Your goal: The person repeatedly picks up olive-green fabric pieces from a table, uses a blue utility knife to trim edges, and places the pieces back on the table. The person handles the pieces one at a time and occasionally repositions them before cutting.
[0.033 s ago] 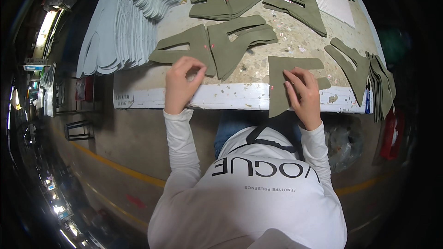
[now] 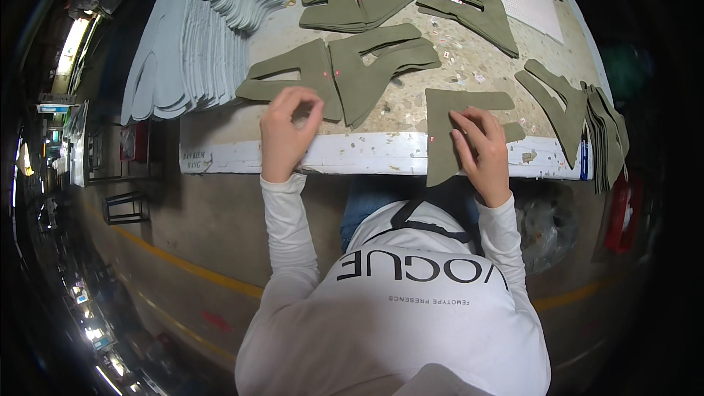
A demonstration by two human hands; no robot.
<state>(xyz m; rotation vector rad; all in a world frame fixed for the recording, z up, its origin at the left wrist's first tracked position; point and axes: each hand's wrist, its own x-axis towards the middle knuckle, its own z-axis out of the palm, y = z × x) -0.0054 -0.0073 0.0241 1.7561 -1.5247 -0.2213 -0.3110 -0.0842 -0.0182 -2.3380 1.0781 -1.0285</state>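
Nothing moved, right hand (image 2: 480,150) grip pressing olive piece (image 2: 451,128), left hand (image 2: 286,128) pinching nothing.

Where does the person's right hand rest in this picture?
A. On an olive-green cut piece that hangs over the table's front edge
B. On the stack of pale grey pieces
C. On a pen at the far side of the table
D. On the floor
A: the right hand presses flat on an olive-green cut piece whose lower end hangs past the white table edge.
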